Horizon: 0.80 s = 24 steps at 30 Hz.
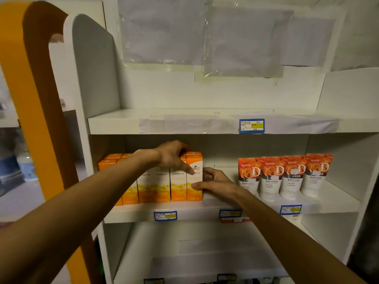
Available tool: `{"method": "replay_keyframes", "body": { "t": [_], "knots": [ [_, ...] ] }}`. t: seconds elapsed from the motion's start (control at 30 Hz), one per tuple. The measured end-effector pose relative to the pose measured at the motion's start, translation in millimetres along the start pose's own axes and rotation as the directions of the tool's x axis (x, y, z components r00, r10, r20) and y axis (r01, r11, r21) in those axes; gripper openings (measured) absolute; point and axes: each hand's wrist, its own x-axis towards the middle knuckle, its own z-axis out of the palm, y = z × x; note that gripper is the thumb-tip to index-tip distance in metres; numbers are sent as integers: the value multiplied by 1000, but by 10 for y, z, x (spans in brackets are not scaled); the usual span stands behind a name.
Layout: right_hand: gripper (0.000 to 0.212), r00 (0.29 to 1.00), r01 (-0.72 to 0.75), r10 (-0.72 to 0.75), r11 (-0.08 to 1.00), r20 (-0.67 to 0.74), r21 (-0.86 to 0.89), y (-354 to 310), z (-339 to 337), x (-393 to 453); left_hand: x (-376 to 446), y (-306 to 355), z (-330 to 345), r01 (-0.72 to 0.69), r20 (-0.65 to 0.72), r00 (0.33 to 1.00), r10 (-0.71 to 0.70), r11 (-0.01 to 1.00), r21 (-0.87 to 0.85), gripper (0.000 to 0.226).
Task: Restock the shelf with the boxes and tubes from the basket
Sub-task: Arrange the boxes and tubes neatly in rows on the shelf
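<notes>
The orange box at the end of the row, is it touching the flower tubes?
Apart. The head view shows bare white shelf and the right hand between the rightmost orange box and the nearest rose tube.

Middle shelf (pixel 207 214): orange boxes (pixel 164 181) filled the left portion, packed side by side and at least two rows deep, up to the left side panel (pixel 96 144). Four tubes (pixel 285 177) stood in a row on the right. Between boxes and tubes lay a bare gap; the right hand (pixel 215 182) occupied its left part, against the outermost box. The left hand (pixel 174 155) lay over the box tops, under the upper shelf board (pixel 184 121), leaving little headroom there. Right of the tubes, bare shelf ran to the right wall. The upper shelf surface was bare.
</notes>
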Motion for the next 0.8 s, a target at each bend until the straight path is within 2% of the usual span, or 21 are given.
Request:
{"method": "replay_keyframes", "body": {
  "t": [0.2,0.8],
  "knots": [
    [51,1000,17,-17,999,4,47,-3,-28,-50,17,-37,-14,52,-8,999,-54,990,-129,109],
    [55,999,-11,10,1000,44,28,22,-12,-120,6,2,-52,22,77,997,-16,996,-86,109]
  ]
}}
